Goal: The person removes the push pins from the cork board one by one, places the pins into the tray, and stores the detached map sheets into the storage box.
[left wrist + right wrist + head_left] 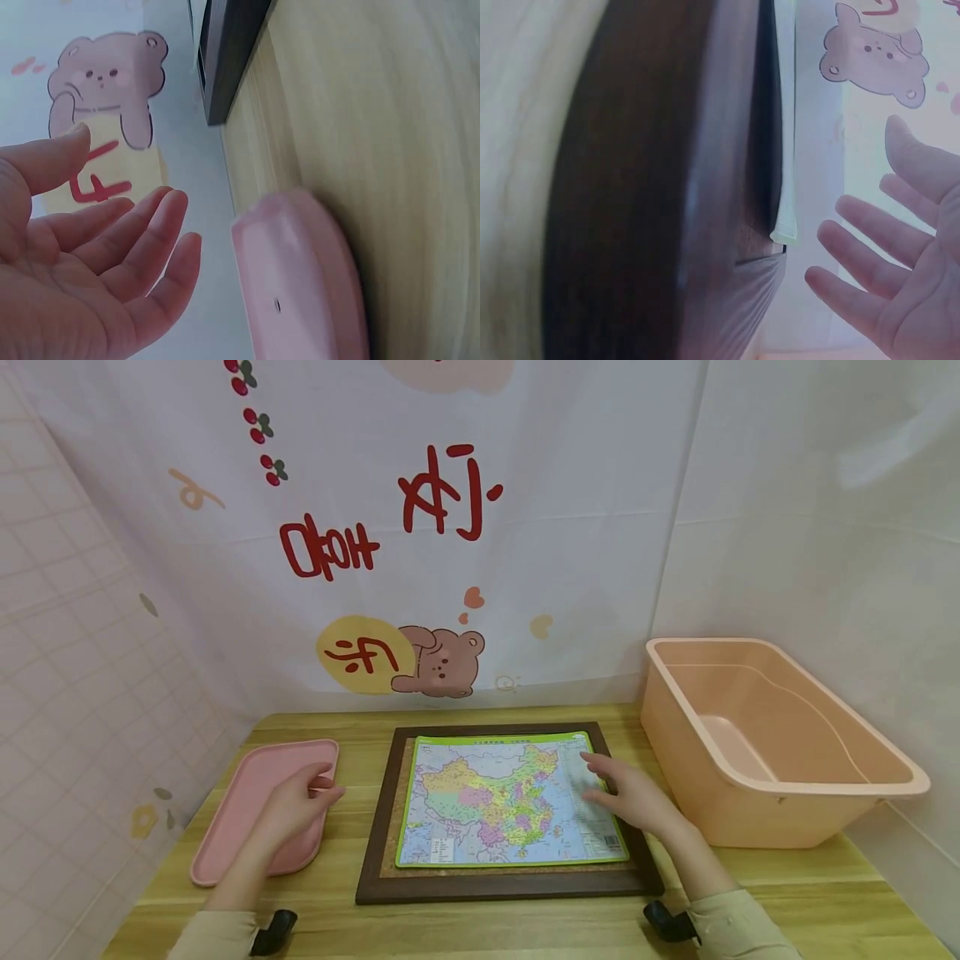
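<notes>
My left hand (296, 802) hovers over the right part of a pink tray (251, 793), fingers loosely bent and holding nothing. In the left wrist view that hand (105, 255) shows its palm and relaxed fingers beside the tray (289, 285). A colourful map sheet (487, 802) with a green border lies inside a dark brown frame (510, 887) at the middle of the table. Over the map's right edge is my right hand (630, 793), its fingers spread and slightly bent. Nothing is between the fingers of the right hand (892, 247) in the right wrist view.
A large peach plastic tub (727, 818) stands at the right, close to the frame's right side. Behind the wood-grain table (442, 931) hangs a white printed cloth (570, 568) with a bear and red characters. A tiled-pattern covering (67, 693) borders the left.
</notes>
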Motion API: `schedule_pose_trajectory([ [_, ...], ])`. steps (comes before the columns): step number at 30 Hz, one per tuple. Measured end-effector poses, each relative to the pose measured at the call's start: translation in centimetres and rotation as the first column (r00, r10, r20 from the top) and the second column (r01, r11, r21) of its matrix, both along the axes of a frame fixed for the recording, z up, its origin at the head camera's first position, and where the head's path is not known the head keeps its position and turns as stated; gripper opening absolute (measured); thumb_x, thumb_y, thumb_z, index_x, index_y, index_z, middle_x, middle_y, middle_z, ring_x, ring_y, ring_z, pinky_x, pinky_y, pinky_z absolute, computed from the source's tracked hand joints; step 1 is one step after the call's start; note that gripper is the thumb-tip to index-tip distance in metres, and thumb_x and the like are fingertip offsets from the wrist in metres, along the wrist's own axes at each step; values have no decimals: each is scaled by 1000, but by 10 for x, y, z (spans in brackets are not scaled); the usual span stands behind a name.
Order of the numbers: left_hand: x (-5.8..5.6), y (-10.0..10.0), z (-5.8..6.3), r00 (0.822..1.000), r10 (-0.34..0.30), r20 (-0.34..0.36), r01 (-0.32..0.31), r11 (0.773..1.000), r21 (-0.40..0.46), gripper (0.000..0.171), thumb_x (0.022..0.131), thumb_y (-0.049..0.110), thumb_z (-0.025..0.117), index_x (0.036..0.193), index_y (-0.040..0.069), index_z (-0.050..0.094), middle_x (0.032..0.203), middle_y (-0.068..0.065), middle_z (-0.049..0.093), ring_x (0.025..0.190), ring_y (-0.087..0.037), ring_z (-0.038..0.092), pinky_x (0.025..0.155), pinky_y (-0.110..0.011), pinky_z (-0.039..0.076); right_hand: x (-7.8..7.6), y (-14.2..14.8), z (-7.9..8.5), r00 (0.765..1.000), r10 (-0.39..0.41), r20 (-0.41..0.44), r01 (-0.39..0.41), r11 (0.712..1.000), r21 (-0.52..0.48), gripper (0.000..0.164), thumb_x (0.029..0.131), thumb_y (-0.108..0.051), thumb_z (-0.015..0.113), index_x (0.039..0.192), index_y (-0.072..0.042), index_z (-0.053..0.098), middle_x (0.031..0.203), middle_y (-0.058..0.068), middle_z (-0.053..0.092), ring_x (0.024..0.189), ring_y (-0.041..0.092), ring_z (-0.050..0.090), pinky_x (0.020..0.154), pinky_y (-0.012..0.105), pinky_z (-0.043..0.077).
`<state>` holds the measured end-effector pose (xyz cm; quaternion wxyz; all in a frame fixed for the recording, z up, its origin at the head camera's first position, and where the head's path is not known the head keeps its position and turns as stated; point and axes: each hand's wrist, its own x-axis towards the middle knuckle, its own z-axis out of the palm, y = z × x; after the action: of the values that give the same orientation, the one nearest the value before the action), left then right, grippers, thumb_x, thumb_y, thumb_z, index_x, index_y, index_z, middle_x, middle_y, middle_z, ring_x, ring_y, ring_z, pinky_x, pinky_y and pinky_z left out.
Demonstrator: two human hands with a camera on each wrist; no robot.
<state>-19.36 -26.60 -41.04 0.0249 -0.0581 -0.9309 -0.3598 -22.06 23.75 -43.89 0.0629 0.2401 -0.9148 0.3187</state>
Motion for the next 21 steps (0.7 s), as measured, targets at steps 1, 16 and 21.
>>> schedule_pose_trajectory([
  [1,1,2,0,1000,-1,7,1,1000,6,58,97,20,65,138,-15,44,117,-31,62,106,-45,61,86,-51,53,0,0,0,1000,-15,4,15,1000,-4,57,89,-10,74,139,7,51,133,25,57,112,45,60,91,55,51],
  [16,1,30,-14,995,2,103,-19,986,168,61,96,17,67,141,-13,40,114,-24,62,102,-37,62,77,-39,55,2,1,-1,991,-125,-44,123,991,-44,54,90,-10,74,137,6,53,115,24,67,100,38,65,82,51,54],
  [21,-2,35,-16,992,10,126,-28,988,149,59,96,17,67,140,-14,41,113,-25,64,96,-33,64,71,-38,56,2,2,-2,988,-144,-57,141,989,-53,53,89,-8,74,136,5,54,107,19,69,91,30,64,77,49,53],
])
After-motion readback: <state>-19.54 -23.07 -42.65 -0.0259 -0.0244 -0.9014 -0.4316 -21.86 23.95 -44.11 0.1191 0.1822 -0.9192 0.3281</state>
